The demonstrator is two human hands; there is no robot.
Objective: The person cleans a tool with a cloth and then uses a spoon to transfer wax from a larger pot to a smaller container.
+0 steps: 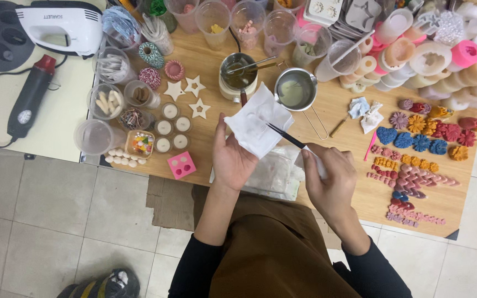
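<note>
Tweezers [285,136], pinched in my right hand [329,182], wipe against the white tissue [258,127] my left hand [233,157] grips; probably cleaning wax, needing steady strokes.

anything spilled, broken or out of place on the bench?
Nothing spilled or broken. The left hand holds a white tissue; the right hand holds a thin dark tool against it. The small metal pouring pot stands upright. The wooden table is crowded but ordered.

We see a white tissue [258,128], a black-handled tool [285,136], a pink cube mould [181,165], blue, orange and red wax flowers [422,135], and our tan wooden surface [349,83].
</note>
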